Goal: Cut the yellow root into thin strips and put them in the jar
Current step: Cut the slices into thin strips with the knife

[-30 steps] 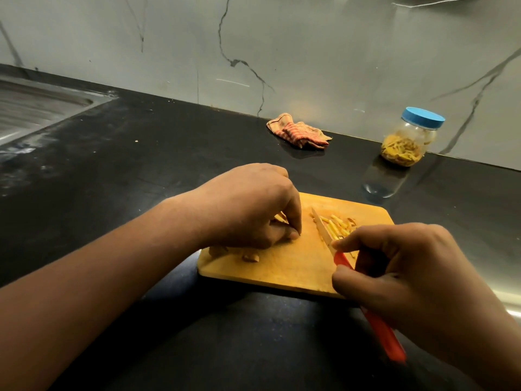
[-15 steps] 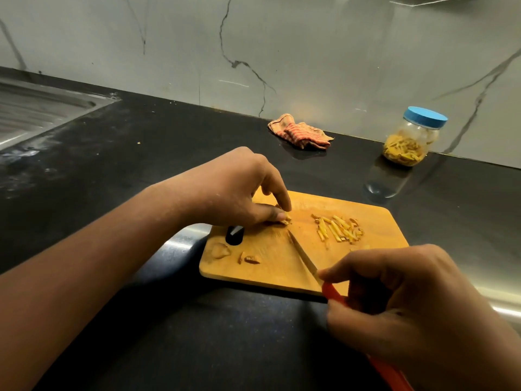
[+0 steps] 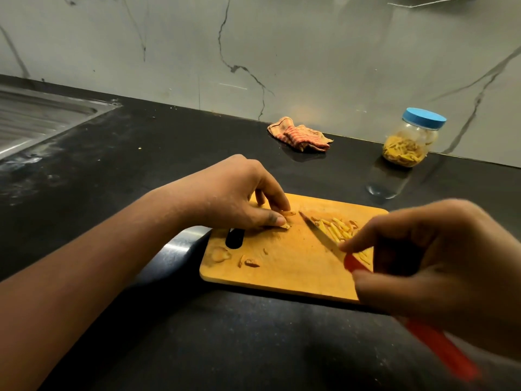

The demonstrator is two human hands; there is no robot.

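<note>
Stretching across the far side, a grey marble wall with dark veins stood behind a black counter, and a steel sink was set into the counter at the far left. A wooden cutting board lay on the counter near the person, with a dark slot cut through its left end. The left hand reached over the board's far left part, thumb and forefinger pinching a small piece of the yellow root down against the wood while the other fingers were bent behind. The right hand hovered over the board's right end, blurred, its fingers curled round the red handle of a knife; the forefinger tip lay where blade met handle. The blade slanted away to the left, its tip close to the root piece, between that piece and the cut pile; whether the edge touched the board could not be told. A clear jar with its blue lid on stood at the far right against the wall, partly filled with yellow strips. A crumpled striped cloth lay to the jar's left, well apart from it. A loose pile of thin strips rested on the board just right of the blade. A few scraps lay near the board's near left corner.
</note>
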